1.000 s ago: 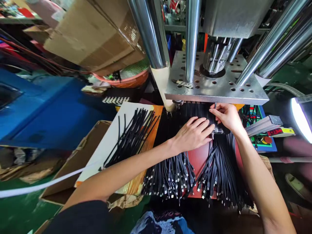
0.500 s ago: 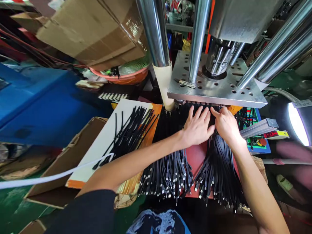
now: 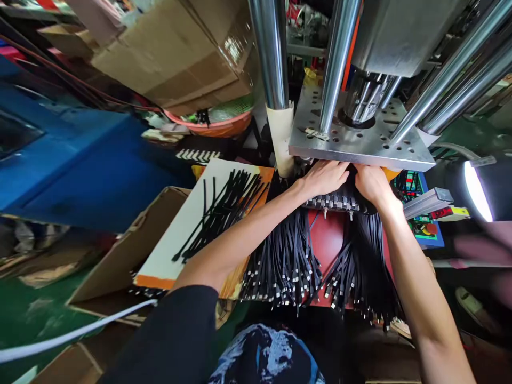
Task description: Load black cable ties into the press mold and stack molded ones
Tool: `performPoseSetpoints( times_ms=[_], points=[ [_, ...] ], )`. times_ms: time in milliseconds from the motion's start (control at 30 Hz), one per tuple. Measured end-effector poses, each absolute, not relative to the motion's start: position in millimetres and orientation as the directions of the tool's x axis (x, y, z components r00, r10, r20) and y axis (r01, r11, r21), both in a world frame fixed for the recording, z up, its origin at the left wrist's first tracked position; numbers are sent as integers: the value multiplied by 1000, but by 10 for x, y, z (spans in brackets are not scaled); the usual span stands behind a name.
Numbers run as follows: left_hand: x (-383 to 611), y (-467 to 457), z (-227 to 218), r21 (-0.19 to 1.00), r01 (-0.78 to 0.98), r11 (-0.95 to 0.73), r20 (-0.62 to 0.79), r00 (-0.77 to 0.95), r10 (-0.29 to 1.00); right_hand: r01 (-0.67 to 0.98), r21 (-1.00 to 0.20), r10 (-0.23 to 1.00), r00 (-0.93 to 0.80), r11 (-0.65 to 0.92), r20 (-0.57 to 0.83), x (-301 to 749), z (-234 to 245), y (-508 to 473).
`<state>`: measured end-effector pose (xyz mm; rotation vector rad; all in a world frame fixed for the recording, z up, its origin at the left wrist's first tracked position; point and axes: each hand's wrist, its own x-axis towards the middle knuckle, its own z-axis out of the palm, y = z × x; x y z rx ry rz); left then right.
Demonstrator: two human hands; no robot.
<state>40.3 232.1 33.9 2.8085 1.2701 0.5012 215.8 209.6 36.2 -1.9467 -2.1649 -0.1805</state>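
My left hand (image 3: pixel 326 177) reaches in under the front edge of the metal press plate (image 3: pixel 360 150). Its back faces up, and the plate hides most of its fingers. Beside it my right hand (image 3: pixel 371 181) is also under the edge, its fingertips out of sight. What either hand touches there cannot be made out. Just below them shows a dark fixture with a row of metal connector ends (image 3: pixel 334 202). Black cables hang towards me in a left bundle (image 3: pixel 290 256) and a right bundle (image 3: pixel 366 261), with silvery plugs at their lower ends.
To the left, more black cables (image 3: pixel 230 208) lie on a white board (image 3: pixel 172 234), above an open cardboard box (image 3: pixel 104 266). Chrome columns (image 3: pixel 272 58) rise around the plate. On the right are a control panel (image 3: pixel 428 232) with a red button and a bright lamp (image 3: pixel 478 192).
Both hands have moved farther in under the plate, hiding their fingers. The row of connector ends now shows below them. The whole view has shifted slightly.
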Motion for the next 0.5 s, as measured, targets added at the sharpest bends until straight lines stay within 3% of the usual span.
performPoseSetpoints(
  times_ms=[67,100,167,233,300,400,500],
  points=[
    [163,1836,306,177,753,-634,379,542,750,991,-107,945,-44,83,324,2134,263,1463],
    [28,1572,265,210,802,-559,363,467,806,991,-133,940,21,25,340,2118,179,1108],
    [-227,1108,146,247,912,-328,168,293,941,991,-72,976,120,-109,183,2079,-31,455],
    [-423,831,11,280,939,-201,-36,219,975,984,3,984,179,-179,10,2042,-242,20],
    [-542,754,-87,325,934,-150,-129,201,971,979,-41,977,197,-201,-76,2036,-394,-149],
    [-603,812,-96,542,837,-74,-137,174,975,911,-330,969,230,-246,-89,2114,-445,-113],
    [-572,784,-18,880,455,138,-291,286,913,668,-685,948,300,-291,-110,2216,-319,-109]
  ],
)
